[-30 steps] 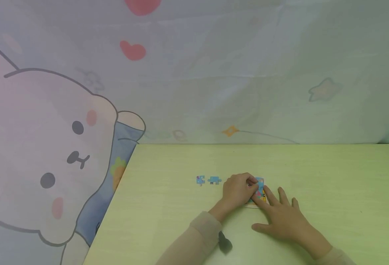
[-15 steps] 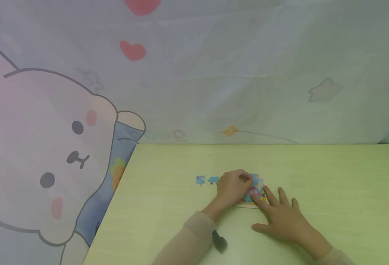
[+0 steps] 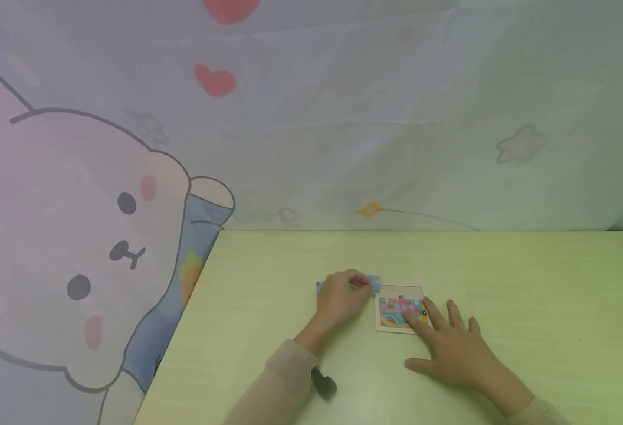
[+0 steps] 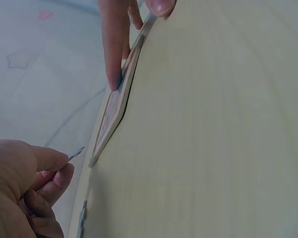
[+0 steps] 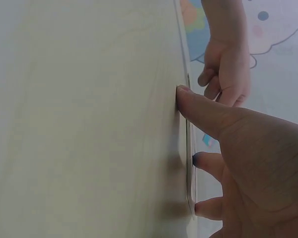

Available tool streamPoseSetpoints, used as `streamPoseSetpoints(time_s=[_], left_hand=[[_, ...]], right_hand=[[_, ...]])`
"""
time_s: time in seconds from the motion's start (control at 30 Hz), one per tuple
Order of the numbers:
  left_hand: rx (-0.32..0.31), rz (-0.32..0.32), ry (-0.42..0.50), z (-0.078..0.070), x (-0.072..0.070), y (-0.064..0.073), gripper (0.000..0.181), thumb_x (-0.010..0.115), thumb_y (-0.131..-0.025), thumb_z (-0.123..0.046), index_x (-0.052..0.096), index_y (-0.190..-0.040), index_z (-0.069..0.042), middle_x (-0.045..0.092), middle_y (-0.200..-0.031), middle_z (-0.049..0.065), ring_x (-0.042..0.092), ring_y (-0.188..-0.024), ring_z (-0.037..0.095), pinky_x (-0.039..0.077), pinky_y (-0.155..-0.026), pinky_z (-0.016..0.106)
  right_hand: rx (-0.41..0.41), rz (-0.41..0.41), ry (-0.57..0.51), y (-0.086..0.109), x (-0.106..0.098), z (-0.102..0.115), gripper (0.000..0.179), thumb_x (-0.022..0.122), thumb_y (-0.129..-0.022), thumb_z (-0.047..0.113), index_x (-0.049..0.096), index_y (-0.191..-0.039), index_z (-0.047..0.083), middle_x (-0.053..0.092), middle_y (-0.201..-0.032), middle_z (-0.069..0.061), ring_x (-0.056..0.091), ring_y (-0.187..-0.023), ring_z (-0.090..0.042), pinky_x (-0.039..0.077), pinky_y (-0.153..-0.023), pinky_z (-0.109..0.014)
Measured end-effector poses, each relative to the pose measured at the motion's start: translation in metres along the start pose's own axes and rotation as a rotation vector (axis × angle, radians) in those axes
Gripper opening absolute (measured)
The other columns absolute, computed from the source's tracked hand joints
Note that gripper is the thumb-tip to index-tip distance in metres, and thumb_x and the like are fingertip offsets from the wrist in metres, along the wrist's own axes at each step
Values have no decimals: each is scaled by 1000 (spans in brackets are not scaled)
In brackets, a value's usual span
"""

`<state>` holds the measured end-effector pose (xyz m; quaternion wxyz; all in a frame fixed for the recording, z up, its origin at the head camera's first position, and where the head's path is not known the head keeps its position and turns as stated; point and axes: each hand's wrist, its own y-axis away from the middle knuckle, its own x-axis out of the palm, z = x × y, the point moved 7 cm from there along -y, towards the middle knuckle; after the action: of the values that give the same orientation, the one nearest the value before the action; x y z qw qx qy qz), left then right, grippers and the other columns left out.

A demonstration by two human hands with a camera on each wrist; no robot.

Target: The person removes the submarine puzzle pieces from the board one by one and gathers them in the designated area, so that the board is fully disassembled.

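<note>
My left hand (image 3: 339,300) pinches a blue jigsaw piece (image 3: 377,284) between thumb and fingers, just off the upper left corner of the puzzle board. Seen edge-on in the left wrist view, that piece (image 4: 76,153) is held above the table. The pale-framed puzzle board (image 3: 388,290) lies flat, its lower part filled with pink, teal and yellow pieces and its upper strip bare. My right hand (image 3: 457,354) has spread fingers, the index fingertip resting on the picture and the others along the board's right side. Another blue jigsaw piece (image 3: 319,286) shows behind my left hand, mostly hidden.
The light yellow-green table (image 3: 545,307) extends around the board and back to a cloth backdrop (image 3: 343,118) printed with a bear and hearts. A dark dangling tag (image 3: 324,383) hangs by the left sleeve cuff (image 3: 290,357).
My left hand has moved left off the board, carrying a blue jigsaw piece away from its upper strip, now uncovered. It now covers most of the loose pieces. My right hand stays in place.
</note>
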<state>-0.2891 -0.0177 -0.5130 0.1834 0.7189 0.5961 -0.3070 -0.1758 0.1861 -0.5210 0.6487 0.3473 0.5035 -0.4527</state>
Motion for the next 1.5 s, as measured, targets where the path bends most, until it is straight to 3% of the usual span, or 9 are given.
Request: streamPoseSetpoints(time_s=[0.1, 0.23, 0.43, 0.8, 0.93, 1.0, 1.17, 1.3, 1.5], left_hand=[[-9, 6, -16, 5, -7, 3, 9, 73, -93, -25, 78, -98, -19, 76, -97, -6, 64, -71, 8, 58, -69, 50], [-12, 27, -32, 11, -10, 4, 13, 72, -94, -24, 78, -101, -14, 77, -99, -1, 57, -57, 7, 47, -46, 28], [-5, 36, -45, 16, -10, 3, 13, 72, -95, -23, 78, -99, -13, 76, -93, -4, 58, -56, 5, 43, -44, 20], [18, 23, -73, 20, -9, 2, 11, 72, -95, -22, 77, -100, -13, 75, -92, -6, 36, -41, 3, 28, -37, 16], [20, 21, -63, 17, -10, 3, 13, 71, -95, -24, 77, -101, -15, 75, -93, -8, 48, -50, 6, 42, -42, 25], [30, 28, -64, 14, -9, 4, 13, 71, -96, -26, 78, -101, -17, 74, -94, -11, 61, -66, 7, 57, -64, 38], [120, 88, -72, 3, -2, 8, 14, 70, -97, -26, 78, -105, -18, 73, -98, -14, 68, -105, 15, 48, -102, 58], [170, 129, -92, -3, 5, 11, 16, 72, -97, -27, 79, -109, -18, 73, -100, -15, 68, -104, 11, 54, -91, 35], [176, 190, -123, -5, 16, 12, 21, 74, -96, -31, 78, -113, -19, 71, -96, -18, 66, -100, 7, 54, -86, 30]], right_hand=[[-4, 0, -3, 0, 1, 0, 88, 65, -86, 75, 47, -158, 28, 35, -163, -22, 29, -139, -67, 29, -94, -87], [1, -1, -2, 0, 2, -2, 89, 64, -85, 76, 47, -158, 28, 35, -163, -21, 29, -139, -67, 29, -94, -87], [4, 0, -6, 0, 3, -3, 89, 63, -85, 78, 46, -158, 29, 34, -164, -21, 28, -140, -67, 29, -94, -87], [2, 4, -15, 0, -2, 1, 87, 67, -86, 73, 47, -157, 27, 34, -163, -22, 28, -139, -67, 29, -94, -87], [2, 1, -17, 0, -4, 1, 87, 68, -86, 72, 48, -157, 26, 34, -163, -22, 28, -139, -67, 29, -94, -87], [1, 0, -16, 1, -4, 1, 87, 68, -86, 71, 48, -157, 26, 34, -163, -22, 29, -139, -67, 29, -94, -86], [0, 0, -7, 1, -3, 1, 87, 68, -86, 72, 47, -157, 26, 35, -163, -22, 30, -138, -67, 29, -94, -86], [-6, -2, -5, 0, -2, 1, 86, 69, -86, 71, 48, -157, 26, 36, -163, -22, 30, -138, -67, 29, -94, -87], [-28, -11, -10, -1, -2, 6, 82, 72, -87, 65, 49, -156, 27, 35, -164, -18, 29, -139, -68, 28, -94, -87]])
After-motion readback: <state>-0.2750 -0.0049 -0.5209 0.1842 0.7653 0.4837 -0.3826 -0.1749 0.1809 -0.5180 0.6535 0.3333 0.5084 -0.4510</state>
